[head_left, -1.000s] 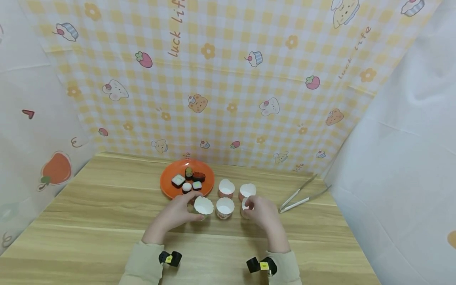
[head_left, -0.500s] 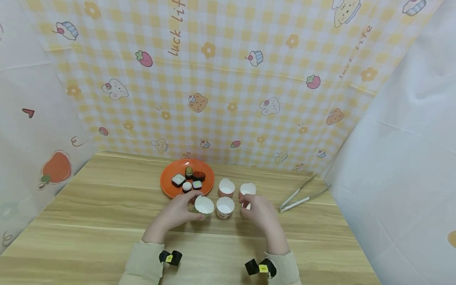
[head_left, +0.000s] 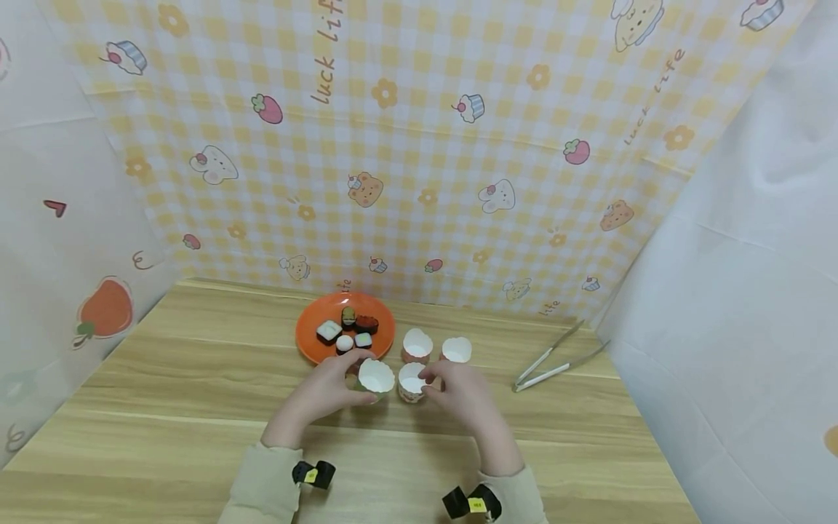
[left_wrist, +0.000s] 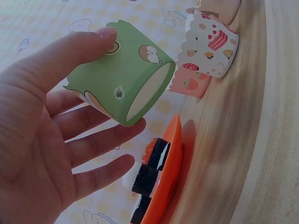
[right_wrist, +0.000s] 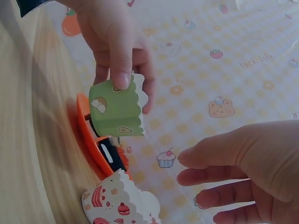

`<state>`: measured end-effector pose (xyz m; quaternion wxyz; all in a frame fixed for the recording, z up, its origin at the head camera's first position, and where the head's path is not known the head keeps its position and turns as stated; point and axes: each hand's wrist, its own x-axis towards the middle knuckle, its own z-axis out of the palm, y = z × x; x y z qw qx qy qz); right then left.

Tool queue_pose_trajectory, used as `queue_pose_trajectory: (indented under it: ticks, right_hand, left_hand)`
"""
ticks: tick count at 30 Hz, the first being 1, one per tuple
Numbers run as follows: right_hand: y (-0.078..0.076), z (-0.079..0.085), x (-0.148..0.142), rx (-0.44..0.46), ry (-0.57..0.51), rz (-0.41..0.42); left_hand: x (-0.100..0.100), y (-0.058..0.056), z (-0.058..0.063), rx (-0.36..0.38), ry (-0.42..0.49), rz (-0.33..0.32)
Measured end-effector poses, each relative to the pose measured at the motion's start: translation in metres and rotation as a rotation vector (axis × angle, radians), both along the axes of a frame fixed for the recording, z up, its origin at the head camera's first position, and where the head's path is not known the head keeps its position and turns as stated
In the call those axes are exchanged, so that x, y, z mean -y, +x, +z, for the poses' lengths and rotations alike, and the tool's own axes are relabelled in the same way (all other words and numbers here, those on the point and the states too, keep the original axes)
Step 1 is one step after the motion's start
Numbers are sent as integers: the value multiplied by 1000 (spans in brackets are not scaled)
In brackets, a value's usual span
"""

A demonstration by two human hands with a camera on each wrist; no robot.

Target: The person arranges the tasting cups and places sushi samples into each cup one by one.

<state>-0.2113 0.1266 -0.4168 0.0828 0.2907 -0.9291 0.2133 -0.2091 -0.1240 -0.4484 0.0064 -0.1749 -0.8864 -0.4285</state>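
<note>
My left hand (head_left: 327, 387) holds a green paper baking cup (left_wrist: 110, 81), its thumb on the outer wall and the other fingers behind. That cup is tilted in the left wrist view and lifted off the table. Beside it stands a white baking cup (head_left: 411, 384) printed with cakes. My right hand (head_left: 463, 393) hovers at this cup's right side, thumb and forefinger apart near the rim. Seen from the right wrist, the fingers (right_wrist: 210, 154) are spread with nothing between them. The cup at front right is hidden by my right hand.
Behind stand two pink baking cups (head_left: 417, 348), one more to the right. An orange plate (head_left: 308, 346) with several sushi pieces (head_left: 329, 332) lies at back left. Metal tongs (head_left: 543, 376) lie spread at the right. A checked cloth (head_left: 393, 145) hangs behind the table.
My right hand has moved left, from the front right cup to the white printed cup. The left hand keeps holding the green cup in nearly the same place.
</note>
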Motion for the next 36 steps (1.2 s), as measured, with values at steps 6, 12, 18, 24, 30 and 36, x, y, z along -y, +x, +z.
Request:
queue_pose_trajectory:
  ticks: [6,12,18,24,30,36]
  right_hand:
    - [4,0,5,-34,12,20]
    - [6,-7,8,-145,-23,53]
    - [12,-9,13,-162,-85,128]
    - [17,-10,18,-171,-119,190]
    - [19,-18,20,-253,-111,235]
    - [20,-23,22,-265,-108,248]
  left_hand:
    - [0,1,2,-4,0,-2]
    - [0,2,3,13,-9,-5]
    - [-1,3,5,7,2,-21]
    - [-3,5,7,0,-19,-35]
    - [-5,4,8,-9,-3,-74]
    - [-7,4,8,-20,17,-109]
